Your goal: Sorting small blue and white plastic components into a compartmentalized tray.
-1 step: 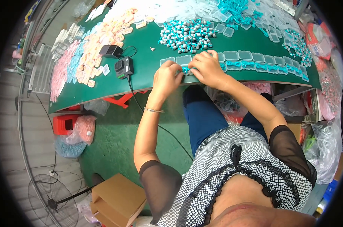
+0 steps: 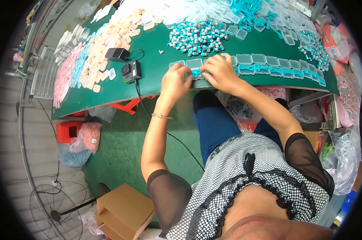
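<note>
Both Hands at One Open Case

Has both hands at a small clear case (image 2: 194, 64) near the front edge of the green tabletop (image 2: 153, 50), with its lid tipped back beyond the fingers. Has a teal cord (image 2: 196, 75) in the near half, right between the hands: just right of the left hand (image 2: 176, 84) and just left of the right hand (image 2: 221, 74). Curls the fingers of both inward at the cord (cannot tell, for either, whether clamped on it or merely touching). Shows a row of similar cases (image 2: 245, 59) right of the right hand, with teal cords in their near halves. Includes, beyond the hands, a heap of teal-and-grey plugs (image 2: 197, 38) and, well to the left, a black device (image 2: 131, 71).
</note>
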Demonstrator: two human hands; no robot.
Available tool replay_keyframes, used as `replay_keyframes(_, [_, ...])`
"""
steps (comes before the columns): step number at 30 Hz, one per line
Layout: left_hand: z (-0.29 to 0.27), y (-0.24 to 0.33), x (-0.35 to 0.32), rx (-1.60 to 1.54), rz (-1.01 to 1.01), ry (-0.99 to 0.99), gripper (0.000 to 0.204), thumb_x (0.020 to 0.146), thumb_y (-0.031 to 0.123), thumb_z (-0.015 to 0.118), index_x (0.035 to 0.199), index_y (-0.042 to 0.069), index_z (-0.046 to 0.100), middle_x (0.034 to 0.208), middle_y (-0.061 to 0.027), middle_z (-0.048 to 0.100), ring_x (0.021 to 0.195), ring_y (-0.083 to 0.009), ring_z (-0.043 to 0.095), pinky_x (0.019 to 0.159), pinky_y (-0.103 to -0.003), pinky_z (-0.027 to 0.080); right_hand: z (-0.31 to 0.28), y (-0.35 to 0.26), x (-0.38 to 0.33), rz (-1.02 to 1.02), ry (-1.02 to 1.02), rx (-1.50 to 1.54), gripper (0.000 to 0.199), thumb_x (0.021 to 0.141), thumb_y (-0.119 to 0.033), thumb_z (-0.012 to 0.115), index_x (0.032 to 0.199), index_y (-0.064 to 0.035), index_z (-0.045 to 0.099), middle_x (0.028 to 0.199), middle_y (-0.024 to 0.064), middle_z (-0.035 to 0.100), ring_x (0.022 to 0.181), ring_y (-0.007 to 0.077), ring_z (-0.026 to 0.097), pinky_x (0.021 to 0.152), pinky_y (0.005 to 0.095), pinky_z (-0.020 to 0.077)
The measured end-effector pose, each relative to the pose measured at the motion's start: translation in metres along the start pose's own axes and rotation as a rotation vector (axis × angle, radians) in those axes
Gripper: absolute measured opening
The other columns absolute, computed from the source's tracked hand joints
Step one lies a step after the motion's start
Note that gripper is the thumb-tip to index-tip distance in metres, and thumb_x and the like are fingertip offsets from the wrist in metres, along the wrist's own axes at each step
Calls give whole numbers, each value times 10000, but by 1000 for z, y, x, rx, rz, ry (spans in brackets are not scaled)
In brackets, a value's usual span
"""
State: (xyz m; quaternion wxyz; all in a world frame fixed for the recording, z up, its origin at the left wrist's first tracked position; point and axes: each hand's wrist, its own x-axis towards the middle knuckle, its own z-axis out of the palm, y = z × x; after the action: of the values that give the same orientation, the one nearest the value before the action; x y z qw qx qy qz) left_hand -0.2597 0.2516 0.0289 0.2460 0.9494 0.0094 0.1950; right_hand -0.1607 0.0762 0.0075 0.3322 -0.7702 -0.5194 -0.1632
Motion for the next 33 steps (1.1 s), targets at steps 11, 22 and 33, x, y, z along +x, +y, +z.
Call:
replay_keyframes(11, [21, -43, 74, 302, -151, 70, 182, 738, 145, 703, 914, 113, 672, 927, -90, 641, 859, -304, 634, 728, -410, 506, -68, 37, -23, 58, 33, -16, 67, 780, -106, 646, 848, -107, 639, 847, 18, 614, 863, 206, 575, 882, 379, 340])
replay_keyframes(22, [23, -66, 73, 316, -29, 45, 129, 750, 133, 675, 837, 63, 610, 853, -136, 630, 810, -342, 621, 688, -451, 497, -155, 118, -77, 269, 171, -136, 47, 780, -107, 650, 818, -84, 663, 829, 37, 642, 820, 214, 610, 767, 363, 428])
replay_keyframes(33, [18, -71, 83, 380, -53, -22, 135, 735, 103, 656, 853, 41, 635, 853, -160, 629, 801, -359, 614, 702, -455, 493, -237, 275, -126, 820, 104, -656, 190, 805, -225, 602, 973, -194, 685, 947, 72, 682, 877, 318, 647, 724, 555, 447])
